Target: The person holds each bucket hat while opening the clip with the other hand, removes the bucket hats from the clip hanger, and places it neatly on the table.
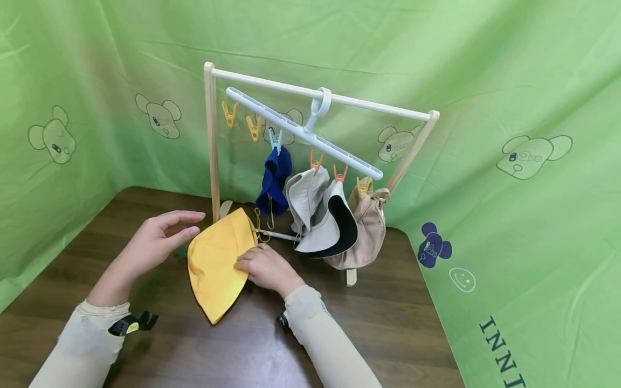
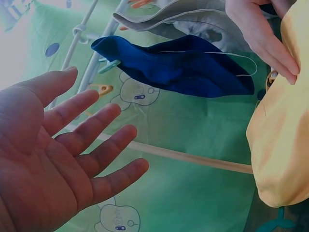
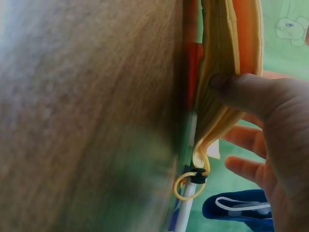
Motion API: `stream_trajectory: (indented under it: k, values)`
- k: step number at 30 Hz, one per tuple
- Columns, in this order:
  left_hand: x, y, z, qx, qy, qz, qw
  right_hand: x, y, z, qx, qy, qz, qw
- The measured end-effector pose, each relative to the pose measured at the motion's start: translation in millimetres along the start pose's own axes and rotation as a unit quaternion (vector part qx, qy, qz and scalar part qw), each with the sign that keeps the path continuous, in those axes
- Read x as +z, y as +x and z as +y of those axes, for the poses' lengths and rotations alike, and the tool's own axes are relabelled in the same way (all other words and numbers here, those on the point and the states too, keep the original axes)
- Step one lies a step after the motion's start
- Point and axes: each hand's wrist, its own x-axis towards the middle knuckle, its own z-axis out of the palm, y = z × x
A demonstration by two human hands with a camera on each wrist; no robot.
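A yellow bucket hat (image 1: 213,269) is held folded flat above the table, in front of the rack's left post. My right hand (image 1: 269,268) grips its edge; in the right wrist view the thumb (image 3: 241,92) lies against the inside of the brim, with fingers behind the cloth. A yellow cord loop with a black toggle (image 3: 198,176) dangles from the hat. My left hand (image 1: 157,237) is just left of the hat, thumb and fingers apart, holding nothing. Nearest behind, a dark blue hat (image 1: 274,180) hangs from a light blue clothespin (image 1: 275,140).
A pale blue hanger (image 1: 291,126) hangs slanted from the rod of a wooden rack (image 1: 212,140). Two yellow clothespins (image 1: 254,129) at its left hold nothing. Clipped to the right are a light grey hat (image 1: 303,194), a white-and-black hat (image 1: 322,234) and a beige hat (image 1: 371,231).
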Motion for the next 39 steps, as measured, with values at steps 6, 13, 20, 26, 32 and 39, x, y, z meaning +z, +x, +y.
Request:
stream_trajectory:
  k: [6, 13, 20, 26, 32, 39]
  values:
    - [-0.3, 1.3, 0.7, 0.005, 0.004, -0.001, 1.0000, -1, 0, 0, 0.000, 0.000, -0.003, 1.000]
    - [-0.4, 2.3, 1.0, 0.012, 0.006, -0.005, 0.9999, 0, -1, -1, 0.006, 0.004, -0.014, 1.000]
    - [0.1, 2.6, 0.9, 0.010, 0.008, -0.008, 0.9999, -2, -3, -2, 0.005, 0.005, -0.022, 1.000]
    - [0.0, 1.0, 0.3, 0.006, 0.015, -0.010, 0.9998, -2, -7, -3, 0.004, 0.010, -0.023, 1.000]
    - [0.8, 1.9, 0.0, 0.008, 0.007, -0.014, 0.9998, -9, -12, -4, 0.019, 0.028, -0.019, 0.999]
    - [2.0, 1.4, -1.7, 0.005, 0.010, -0.018, 0.9998, -19, -19, -7, 0.043, 0.056, -0.009, 0.998]
